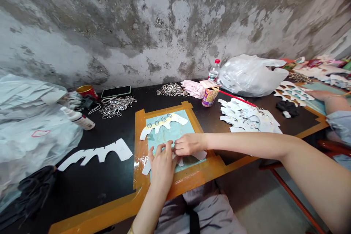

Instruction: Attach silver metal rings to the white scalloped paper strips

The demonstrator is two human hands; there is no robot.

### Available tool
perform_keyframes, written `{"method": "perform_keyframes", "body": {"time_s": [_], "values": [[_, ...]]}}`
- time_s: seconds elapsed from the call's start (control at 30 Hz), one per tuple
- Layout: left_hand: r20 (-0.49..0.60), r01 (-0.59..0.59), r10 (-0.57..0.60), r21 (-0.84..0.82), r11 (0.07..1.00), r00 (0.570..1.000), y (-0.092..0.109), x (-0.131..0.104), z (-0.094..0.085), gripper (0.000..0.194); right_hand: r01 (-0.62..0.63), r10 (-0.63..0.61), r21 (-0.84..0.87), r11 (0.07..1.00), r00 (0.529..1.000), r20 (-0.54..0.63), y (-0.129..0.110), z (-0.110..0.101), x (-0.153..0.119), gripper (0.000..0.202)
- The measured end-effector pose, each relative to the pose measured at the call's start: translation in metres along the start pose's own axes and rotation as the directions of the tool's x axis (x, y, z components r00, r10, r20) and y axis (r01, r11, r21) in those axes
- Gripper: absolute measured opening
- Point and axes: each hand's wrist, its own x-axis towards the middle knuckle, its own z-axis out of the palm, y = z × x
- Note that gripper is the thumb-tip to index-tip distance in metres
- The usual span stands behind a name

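Note:
My left hand [162, 163] rests on a white cut-out card strip [199, 155] with its fingers spread, pressing it against the light blue mat [179, 113]. Close to its fingertips, my right hand [188, 144] is closed in a pinch over the same strip; what its fingers hold is hidden. Both hands cover the strip's middle. Beyond them on the mat lies another scalloped card strip [163, 124] with several metal rings [157, 123] along its upper edge.
Brown tape [138, 153] frames the mat. Left are a loose card strip [101, 152], a spray bottle [78, 118], plastic bags [41, 128], a ring pile [116, 107] and a phone [116, 91]. Right are a cup [210, 97], a card pile [246, 115] and another person's arm [336, 104].

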Motion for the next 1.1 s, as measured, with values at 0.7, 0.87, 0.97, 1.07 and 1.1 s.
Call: {"method": "perform_keyframes", "body": {"time_s": [0.7, 0.87, 0.97, 1.07, 1.1], "values": [[-0.04, 0.115, -0.118, -0.058, 0.992, 0.992, -0.001, -0.003, 0.01, 0.03, -0.27, 0.45, 0.648, 0.712, 0.884, -0.126, -0.012, 0.01, -0.014, 0.007], [-0.101, 0.123, -0.125, -0.022, 0.992, 0.987, -0.001, -0.005, 0.013, 0.031, -0.309, 0.527, 0.694, 0.65, 0.842, -0.119, -0.01, 0.001, -0.011, 0.017], [-0.1, 0.122, -0.127, -0.048, 0.991, 0.987, -0.001, -0.006, 0.014, 0.031, -0.431, 0.673, 0.697, 0.572, 0.732, -0.1, -0.003, -0.005, -0.003, 0.03], [-0.15, 0.131, -0.137, -0.05, 0.99, 0.979, -0.003, -0.009, 0.017, 0.034, -0.535, 0.712, 0.654, 0.535, 0.702, -0.008, 0.002, -0.002, 0.006, 0.017], [-0.173, 0.127, -0.135, -0.051, 0.991, 0.976, -0.004, -0.01, 0.018, 0.035, -0.532, 0.686, 0.648, 0.545, 0.727, 0.02, 0.003, 0.0, 0.008, 0.013]]}}
